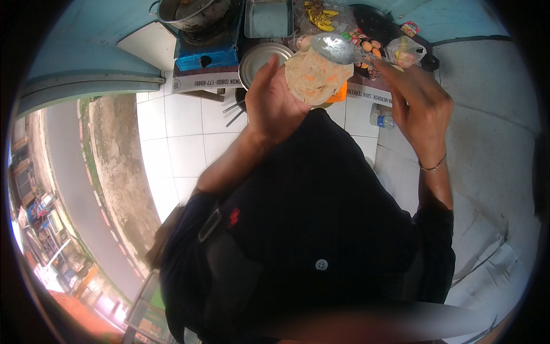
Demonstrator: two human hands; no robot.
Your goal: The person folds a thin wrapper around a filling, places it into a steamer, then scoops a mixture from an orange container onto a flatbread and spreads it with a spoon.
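A round, flat patty of pale dough with orange shreds rests on the open palm of my left hand. My left thumb stands up beside it, clear of its rim. My right hand grips the handle of a large metal spoon. The spoon's bowl lies over the patty's far edge; whether it touches cannot be told. Below the left hand is a round metal lid or plate, partly hidden by the thumb. An orange plastic item shows from under the patty.
A blue stove carries a metal pot at far left. Beyond the hands are a rectangular metal tray, bananas, a black pan and a plastic bag. A plastic bottle lies below the printed table edge.
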